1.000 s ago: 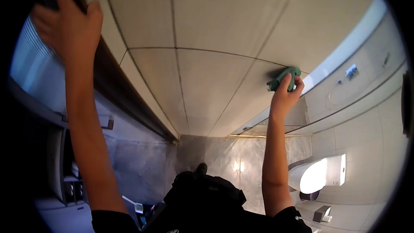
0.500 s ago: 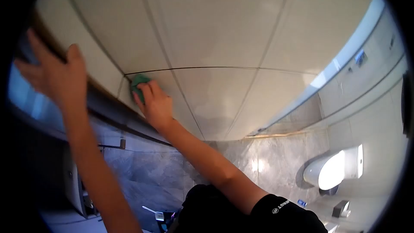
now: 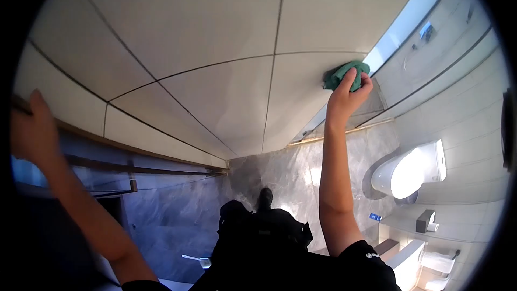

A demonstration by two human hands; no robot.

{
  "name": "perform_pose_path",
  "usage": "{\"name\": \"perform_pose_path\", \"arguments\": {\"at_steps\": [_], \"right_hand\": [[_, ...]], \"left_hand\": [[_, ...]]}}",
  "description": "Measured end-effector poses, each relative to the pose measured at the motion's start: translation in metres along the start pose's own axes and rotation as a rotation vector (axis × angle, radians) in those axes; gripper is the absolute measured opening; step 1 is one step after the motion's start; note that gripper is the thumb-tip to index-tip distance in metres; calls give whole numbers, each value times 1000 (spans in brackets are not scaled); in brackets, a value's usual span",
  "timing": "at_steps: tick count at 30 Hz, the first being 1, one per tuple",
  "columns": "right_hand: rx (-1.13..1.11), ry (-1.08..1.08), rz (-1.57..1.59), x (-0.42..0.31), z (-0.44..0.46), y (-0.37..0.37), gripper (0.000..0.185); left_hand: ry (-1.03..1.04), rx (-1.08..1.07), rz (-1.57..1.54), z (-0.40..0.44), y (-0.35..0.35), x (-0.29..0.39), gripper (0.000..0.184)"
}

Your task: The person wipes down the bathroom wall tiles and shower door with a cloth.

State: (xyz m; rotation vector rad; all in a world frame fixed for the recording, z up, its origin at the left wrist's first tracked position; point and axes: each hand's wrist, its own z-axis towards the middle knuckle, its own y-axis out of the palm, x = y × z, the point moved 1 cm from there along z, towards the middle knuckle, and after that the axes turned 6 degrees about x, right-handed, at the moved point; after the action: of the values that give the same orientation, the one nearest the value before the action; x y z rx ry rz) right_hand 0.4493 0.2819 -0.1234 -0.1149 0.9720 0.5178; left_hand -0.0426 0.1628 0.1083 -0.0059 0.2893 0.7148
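A green cloth point(image 3: 336, 77) is pressed against the tiled wall point(image 3: 215, 91), close to its right edge. My right hand point(image 3: 349, 94) is closed on the cloth, thumb and fingers around its lower side. At the far left, my left hand point(image 3: 35, 129) rests by the dark door frame point(image 3: 134, 150); its thumb points up, while its other fingers are lost in the dark edge of the view.
A white toilet point(image 3: 409, 172) stands at the right on the grey floor point(image 3: 177, 210). Near it are a paper holder point(image 3: 425, 221) and a small blue packet point(image 3: 375, 217). A glass panel point(image 3: 431, 59) lies beyond the wall's right edge. A white-handled item point(image 3: 203, 262) is low down.
My right hand went left across the wall with the cloth, then back to the right edge. My left hand now appears lower and farther left, as the view has shifted.
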Motion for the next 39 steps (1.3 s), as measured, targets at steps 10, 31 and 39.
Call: {"name": "perform_pose_path", "arguments": {"at_steps": [10, 31, 39], "right_hand": [[-564, -93, 87, -124, -198, 52, 42], [-858, 1128, 842, -111, -285, -11, 25], [-721, 1571, 1087, -128, -270, -115, 56]], "left_hand": [[-156, -469, -62, -4, -16, 24, 63], [-117, -113, -1338, -93, -118, 28, 40], [-1088, -1418, -1833, -247, -171, 61, 33]]}}
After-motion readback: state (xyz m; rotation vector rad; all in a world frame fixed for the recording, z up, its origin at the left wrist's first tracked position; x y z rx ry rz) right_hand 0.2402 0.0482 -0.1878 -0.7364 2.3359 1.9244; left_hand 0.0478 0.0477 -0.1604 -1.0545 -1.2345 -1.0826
